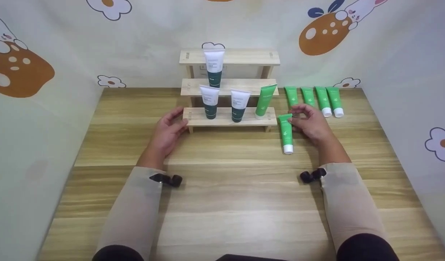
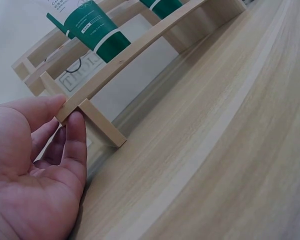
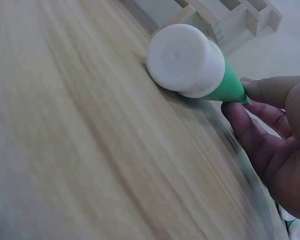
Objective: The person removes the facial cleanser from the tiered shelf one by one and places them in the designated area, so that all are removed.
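Observation:
My left hand point(image 1: 166, 134) pinches the left end of the bottom step of a three-tier wooden display stand point(image 1: 222, 121); in the left wrist view its thumb point(image 2: 45, 107) lies on the step's end and fingers are under it. At the stand's right, my right hand point(image 1: 311, 123) pinches the flat end of a green squeeze tube point(image 1: 287, 134), white cap toward me. The right wrist view shows the tube's white cap point(image 3: 182, 60) close up. On the bottom step stand two white-and-dark-green tubes point(image 1: 240, 103) and a leaning green tube point(image 1: 266, 99).
Another white-and-dark-green tube point(image 1: 214, 65) stands on the middle step. Several green tubes point(image 1: 323, 99) lie in a row at the table's back right, partly behind my right hand. A patterned cloth point(image 1: 153, 43) backs the wooden table point(image 1: 237, 203).

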Tool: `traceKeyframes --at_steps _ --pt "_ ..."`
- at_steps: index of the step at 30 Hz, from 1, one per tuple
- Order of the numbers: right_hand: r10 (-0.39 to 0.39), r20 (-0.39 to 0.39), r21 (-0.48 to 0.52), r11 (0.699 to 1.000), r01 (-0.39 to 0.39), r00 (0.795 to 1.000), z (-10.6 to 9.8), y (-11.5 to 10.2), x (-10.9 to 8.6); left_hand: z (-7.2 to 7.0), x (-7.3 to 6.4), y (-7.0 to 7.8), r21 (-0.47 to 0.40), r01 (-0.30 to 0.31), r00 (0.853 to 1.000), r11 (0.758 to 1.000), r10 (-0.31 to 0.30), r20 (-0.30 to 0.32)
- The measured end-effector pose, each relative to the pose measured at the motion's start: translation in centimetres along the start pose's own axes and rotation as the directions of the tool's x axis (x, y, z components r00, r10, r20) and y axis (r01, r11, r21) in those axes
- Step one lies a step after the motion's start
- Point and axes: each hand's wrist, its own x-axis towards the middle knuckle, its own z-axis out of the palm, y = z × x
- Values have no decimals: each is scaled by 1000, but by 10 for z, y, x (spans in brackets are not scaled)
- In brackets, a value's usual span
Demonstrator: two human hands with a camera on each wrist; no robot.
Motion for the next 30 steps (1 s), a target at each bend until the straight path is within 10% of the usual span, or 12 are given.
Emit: traceKeyframes --at_steps 30 --pt "-83 -76 -82 994 76 994 -2 -12 -5 1 -1 2 -17 5 1000 1000 -5 -16"
